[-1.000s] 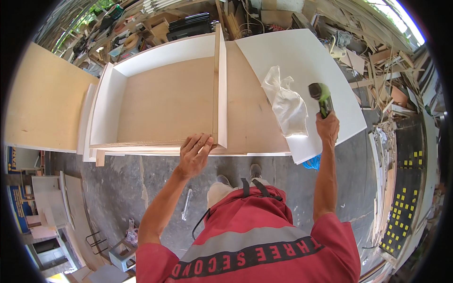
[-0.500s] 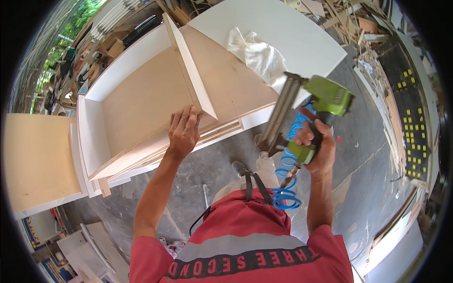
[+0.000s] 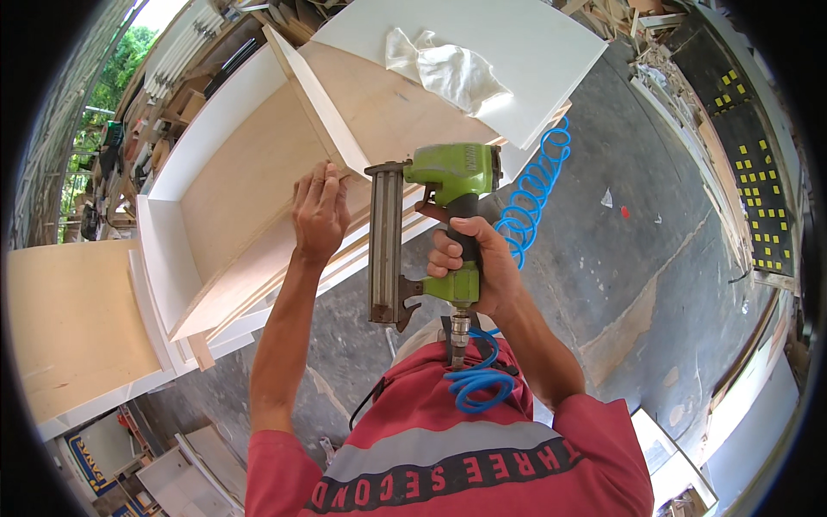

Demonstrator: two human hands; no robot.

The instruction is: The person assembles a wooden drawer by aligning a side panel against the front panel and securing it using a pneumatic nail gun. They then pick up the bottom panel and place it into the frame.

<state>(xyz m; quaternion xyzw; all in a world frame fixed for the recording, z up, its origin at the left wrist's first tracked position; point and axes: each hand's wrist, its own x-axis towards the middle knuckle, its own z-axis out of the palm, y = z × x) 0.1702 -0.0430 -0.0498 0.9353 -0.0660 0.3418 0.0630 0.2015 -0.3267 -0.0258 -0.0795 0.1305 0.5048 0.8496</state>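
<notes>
- One pale wooden panel (image 3: 82, 310) is what I see farthest left on the work surface, well apart from both grips;
- next, the shallow wooden box (image 3: 250, 155), white on its inner walls, spreads left of and beyond the left grip; its near right corner is right under those fingertips;
- the left hand (image 3: 320, 211) has its fingers bunched together and bent over that corner; I cannot tell whether the thumb closes beneath it;
- the green nail gun (image 3: 448, 168) is upright between the hands; its long metal magazine runs down just left of the right grip, its nose appears near the box corner, and I cannot tell if they touch;
- the right hand (image 3: 498, 267) is wrapped around the black handle, gripping it firmly;
- beyond the right grip I have a crumpled white cloth (image 3: 452, 73) on a white board (image 3: 534, 65);
- a blue coiled hose (image 3: 534, 198) loops below the right grip, at the gun's base, and again to its right;
- farthest right, well apart from that grip, is a black panel (image 3: 754, 181) with yellow squares.
</notes>
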